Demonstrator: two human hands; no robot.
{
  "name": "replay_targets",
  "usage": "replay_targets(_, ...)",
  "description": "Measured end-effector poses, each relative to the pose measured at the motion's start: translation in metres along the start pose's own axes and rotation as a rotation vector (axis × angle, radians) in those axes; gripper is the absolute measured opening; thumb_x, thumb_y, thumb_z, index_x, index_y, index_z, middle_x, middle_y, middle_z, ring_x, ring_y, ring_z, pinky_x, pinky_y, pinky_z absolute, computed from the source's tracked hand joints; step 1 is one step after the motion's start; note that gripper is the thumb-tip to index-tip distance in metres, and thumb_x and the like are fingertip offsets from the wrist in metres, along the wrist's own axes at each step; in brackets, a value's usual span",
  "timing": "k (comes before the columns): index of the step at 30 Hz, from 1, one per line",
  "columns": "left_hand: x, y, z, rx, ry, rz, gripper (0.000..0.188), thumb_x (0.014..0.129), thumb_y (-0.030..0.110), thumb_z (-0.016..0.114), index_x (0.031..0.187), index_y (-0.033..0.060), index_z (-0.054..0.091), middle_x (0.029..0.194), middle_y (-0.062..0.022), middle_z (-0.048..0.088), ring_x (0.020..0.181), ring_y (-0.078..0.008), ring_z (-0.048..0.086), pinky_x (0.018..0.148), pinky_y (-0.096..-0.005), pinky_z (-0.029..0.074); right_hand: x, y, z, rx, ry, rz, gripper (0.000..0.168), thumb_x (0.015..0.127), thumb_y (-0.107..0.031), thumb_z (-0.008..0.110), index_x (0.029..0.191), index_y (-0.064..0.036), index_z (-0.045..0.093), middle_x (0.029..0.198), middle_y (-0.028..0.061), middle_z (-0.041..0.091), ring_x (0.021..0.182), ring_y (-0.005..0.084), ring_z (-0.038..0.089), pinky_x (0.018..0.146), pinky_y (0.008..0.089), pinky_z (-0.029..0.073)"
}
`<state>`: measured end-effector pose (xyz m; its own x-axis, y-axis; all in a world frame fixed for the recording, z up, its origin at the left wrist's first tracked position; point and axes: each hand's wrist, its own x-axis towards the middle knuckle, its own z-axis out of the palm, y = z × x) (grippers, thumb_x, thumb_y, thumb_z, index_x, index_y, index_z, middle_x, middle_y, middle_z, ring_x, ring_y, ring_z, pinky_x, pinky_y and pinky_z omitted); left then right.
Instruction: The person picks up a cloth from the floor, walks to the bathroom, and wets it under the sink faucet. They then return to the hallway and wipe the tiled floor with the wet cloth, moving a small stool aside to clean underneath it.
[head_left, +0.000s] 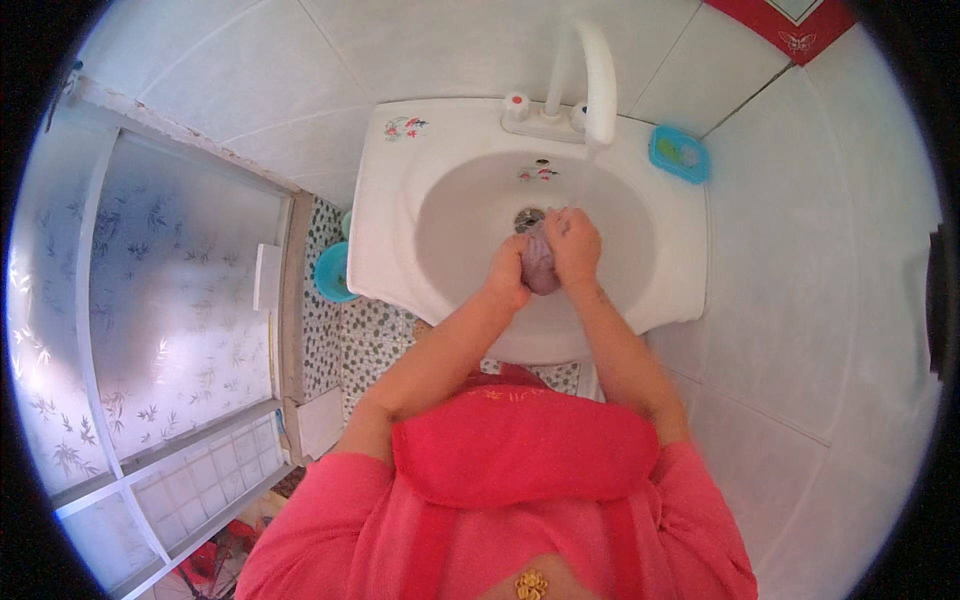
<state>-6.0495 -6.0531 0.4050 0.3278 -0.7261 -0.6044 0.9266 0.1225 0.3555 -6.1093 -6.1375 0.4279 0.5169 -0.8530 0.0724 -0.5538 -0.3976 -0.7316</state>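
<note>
A wet-looking greyish-purple cloth is bunched between my two hands over the white washbasin. My left hand grips its left side, while my right hand closes around the upper right part. From the white curved spout a thin stream of water falls close to my right hand. Just beyond my fingers lies the metal drain. My fingers hide part of the cloth.
A tap knob with a red mark stands on the basin's back ledge. At the right corner sits a blue soap dish. A blue plastic basin is on the floor at left, near a frosted glass door. Tiled wall borders the right.
</note>
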Motion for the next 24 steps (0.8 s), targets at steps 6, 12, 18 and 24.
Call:
replay_targets(6, 0.014, 0.018, -0.024, -0.237, -0.292, -0.147, 0.021, 0.085, 0.015, 0.043, 0.097, 0.0045, 0.057, 0.098, -0.0099, 0.062, 0.091, -0.0263, 0.061, 0.084, -0.0411, 0.049, 0.014, 0.029, 0.033, -0.019, -0.001, 0.094, 0.031, 0.080, -0.033, 0.058, 0.077, -0.002, 0.061, 0.077, 0.0189, 0.063, 0.072, 0.0372, 0.060, 0.066, 0.0430, 0.046)
replay_targets(12, 0.014, -0.007, -0.034, 0.421, -0.081, 0.181, 0.033, 0.086, 0.027, 0.048, 0.114, 0.0119, 0.056, 0.104, -0.0087, 0.061, 0.096, -0.0274, 0.059, 0.086, -0.0436, 0.047, -0.024, -0.008, 0.012, 0.130, -0.053, 0.150, 0.025, 0.077, -0.030, 0.061, 0.081, -0.006, 0.064, 0.080, 0.0165, 0.063, 0.077, 0.0365, 0.060, 0.067, 0.0444, 0.047)
replay_targets(18, 0.007, 0.003, -0.029, -0.046, -0.061, -0.212, 0.032, 0.087, 0.032, 0.047, 0.114, 0.0166, 0.055, 0.101, -0.0024, 0.062, 0.093, -0.0234, 0.060, 0.081, -0.0425, 0.048, -0.010, 0.014, 0.025, 0.142, -0.112, 0.178, 0.027, 0.076, -0.032, 0.061, 0.075, -0.005, 0.060, 0.078, 0.0164, 0.061, 0.079, 0.0357, 0.060, 0.070, 0.0441, 0.046)
replay_targets(24, 0.041, 0.006, -0.079, 0.968, -0.420, 0.395, 0.032, 0.090, 0.027, 0.042, 0.110, 0.0064, 0.055, 0.102, -0.0091, 0.062, 0.094, -0.0236, 0.060, 0.084, -0.0400, 0.048, -0.050, -0.021, 0.037, 0.231, 0.025, 0.050, 0.027, 0.080, -0.030, 0.061, 0.074, -0.003, 0.059, 0.073, 0.0185, 0.061, 0.073, 0.0368, 0.060, 0.066, 0.0422, 0.046)
